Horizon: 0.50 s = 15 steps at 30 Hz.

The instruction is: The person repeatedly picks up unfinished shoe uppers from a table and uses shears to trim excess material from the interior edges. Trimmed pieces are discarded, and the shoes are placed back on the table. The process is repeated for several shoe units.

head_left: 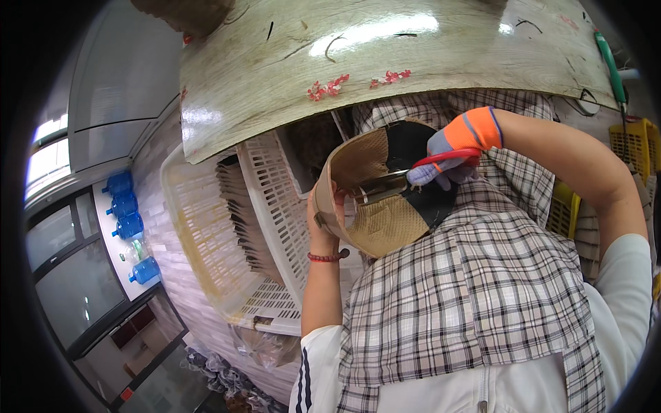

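A tan, textured band with black sections is bent into a wide ring above my lap; I cannot tell what article it belongs to. My left hand grips its left side, fingertips showing inside the ring and the rest partly hidden behind the wall. On the right, my right hand, in an orange and grey glove, is closed around red-handled scissors. Their metal blades reach into the ring toward my left fingertips. Whether the blades touch the band is not clear.
A wood-patterned table with dark scraps lies ahead. Left of my lap, a white plastic basket holds a row of stacked brown pieces. Yellow crates stand at the right, near a green-handled tool. Blue water jugs line the far left.
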Each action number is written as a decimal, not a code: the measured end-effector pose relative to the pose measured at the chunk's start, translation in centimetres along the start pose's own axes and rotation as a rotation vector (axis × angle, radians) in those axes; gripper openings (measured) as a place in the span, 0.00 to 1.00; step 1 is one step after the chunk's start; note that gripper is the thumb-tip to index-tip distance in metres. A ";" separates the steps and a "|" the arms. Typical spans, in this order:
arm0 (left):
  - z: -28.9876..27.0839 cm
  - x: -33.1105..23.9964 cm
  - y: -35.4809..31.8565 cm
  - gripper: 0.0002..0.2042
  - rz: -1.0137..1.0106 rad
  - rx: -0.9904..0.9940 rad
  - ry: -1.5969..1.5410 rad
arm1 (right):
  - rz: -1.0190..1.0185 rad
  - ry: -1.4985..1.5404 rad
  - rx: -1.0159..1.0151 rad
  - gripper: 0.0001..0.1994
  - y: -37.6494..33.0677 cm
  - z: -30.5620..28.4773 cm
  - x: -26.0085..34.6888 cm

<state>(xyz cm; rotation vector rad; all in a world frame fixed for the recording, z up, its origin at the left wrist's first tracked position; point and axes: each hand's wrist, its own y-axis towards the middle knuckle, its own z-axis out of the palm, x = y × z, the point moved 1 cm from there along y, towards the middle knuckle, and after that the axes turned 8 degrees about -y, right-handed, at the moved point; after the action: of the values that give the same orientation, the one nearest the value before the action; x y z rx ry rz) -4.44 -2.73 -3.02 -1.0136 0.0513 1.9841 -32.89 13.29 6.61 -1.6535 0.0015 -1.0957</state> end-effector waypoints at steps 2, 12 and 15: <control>-1.0 0.2 0.5 0.14 -0.007 -0.003 -0.027 | 0.020 0.015 0.031 0.50 0.3 -0.6 0.7; -1.8 -0.2 0.8 0.16 -0.090 -0.092 -0.004 | 0.043 0.008 0.040 0.51 1.3 -2.1 3.0; -1.5 -0.6 1.0 0.22 -0.112 -0.038 -0.033 | 0.074 -0.004 0.001 0.49 0.9 -2.0 3.7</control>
<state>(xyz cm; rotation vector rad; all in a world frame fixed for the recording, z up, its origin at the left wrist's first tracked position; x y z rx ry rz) -4.01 -4.31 -3.98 -0.9860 -0.0600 1.9050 -31.64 9.50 8.26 -1.6419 0.0599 -1.0363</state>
